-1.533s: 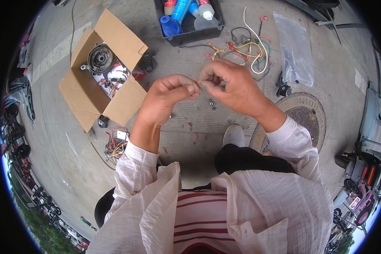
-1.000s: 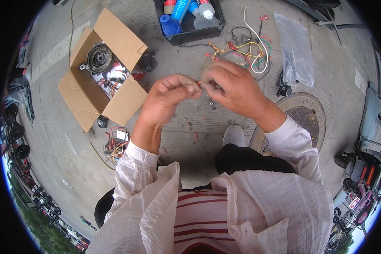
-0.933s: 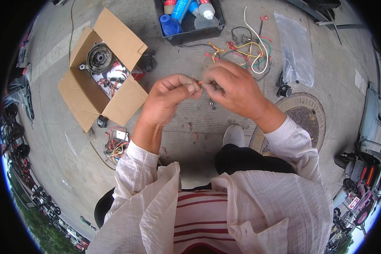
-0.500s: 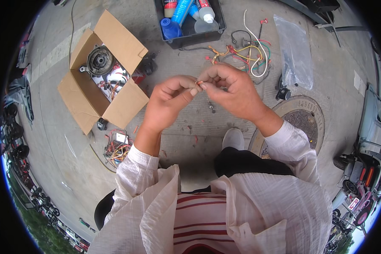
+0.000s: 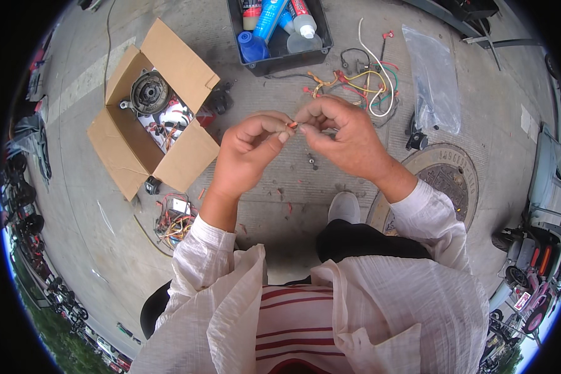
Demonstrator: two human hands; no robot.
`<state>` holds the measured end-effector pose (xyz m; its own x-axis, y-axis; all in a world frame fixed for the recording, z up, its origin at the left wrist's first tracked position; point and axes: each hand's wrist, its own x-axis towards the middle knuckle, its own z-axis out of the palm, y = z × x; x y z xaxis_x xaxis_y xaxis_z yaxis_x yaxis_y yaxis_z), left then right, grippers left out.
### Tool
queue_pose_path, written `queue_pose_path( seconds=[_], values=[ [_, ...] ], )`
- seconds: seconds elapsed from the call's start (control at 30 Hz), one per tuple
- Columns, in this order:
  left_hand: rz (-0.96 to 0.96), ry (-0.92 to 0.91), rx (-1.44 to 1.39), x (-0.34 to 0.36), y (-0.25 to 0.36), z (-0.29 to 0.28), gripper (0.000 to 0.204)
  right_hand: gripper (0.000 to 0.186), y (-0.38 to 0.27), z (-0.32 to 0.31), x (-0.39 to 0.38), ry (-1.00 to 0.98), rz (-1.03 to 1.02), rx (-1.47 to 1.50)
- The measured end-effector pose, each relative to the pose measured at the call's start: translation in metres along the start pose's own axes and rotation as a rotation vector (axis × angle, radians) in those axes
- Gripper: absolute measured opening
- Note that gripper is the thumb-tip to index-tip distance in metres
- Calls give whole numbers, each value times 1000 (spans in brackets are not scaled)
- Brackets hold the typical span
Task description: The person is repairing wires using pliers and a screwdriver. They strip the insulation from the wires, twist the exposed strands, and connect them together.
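Above the concrete floor [image 5: 87,187], between the left hand [image 5: 249,149] and right hand [image 5: 348,140], sits a small orange piece [image 5: 292,124], perhaps a wire end, though mostly covered. The left grip is narrow, pinching it; the right thumb and forefinger stand close at its other end, whether holding or merely touching cannot be told. Unlike a second ago, the right hand looks sharp, not blurred, suggesting slower, finer work. Loose wires [image 5: 340,76] and a black tray [image 5: 293,61] lie beyond, an open cardboard box [image 5: 177,65] leftward.
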<state>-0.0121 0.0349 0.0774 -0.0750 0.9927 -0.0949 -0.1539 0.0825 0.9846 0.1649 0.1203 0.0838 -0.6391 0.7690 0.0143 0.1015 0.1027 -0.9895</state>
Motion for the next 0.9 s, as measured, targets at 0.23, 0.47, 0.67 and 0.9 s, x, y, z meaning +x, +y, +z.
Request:
queue_pose_path(
  seconds=[0.23, 0.47, 0.67, 0.9],
  values=[
    [115, 19, 334, 2, 8, 3, 6, 14, -2, -3, 1, 9, -80, -118],
    [156, 13, 458, 0, 14, 5, 8, 15, -5, -3, 0, 13, -101, -150],
    [185, 10, 497, 0, 15, 5, 8, 14, -9, -6, 1, -3, -109, -174],
    [214, 21, 498, 1, 16, 7, 9, 15, -12, -6, 1, -1, -132, -203]
  ],
)
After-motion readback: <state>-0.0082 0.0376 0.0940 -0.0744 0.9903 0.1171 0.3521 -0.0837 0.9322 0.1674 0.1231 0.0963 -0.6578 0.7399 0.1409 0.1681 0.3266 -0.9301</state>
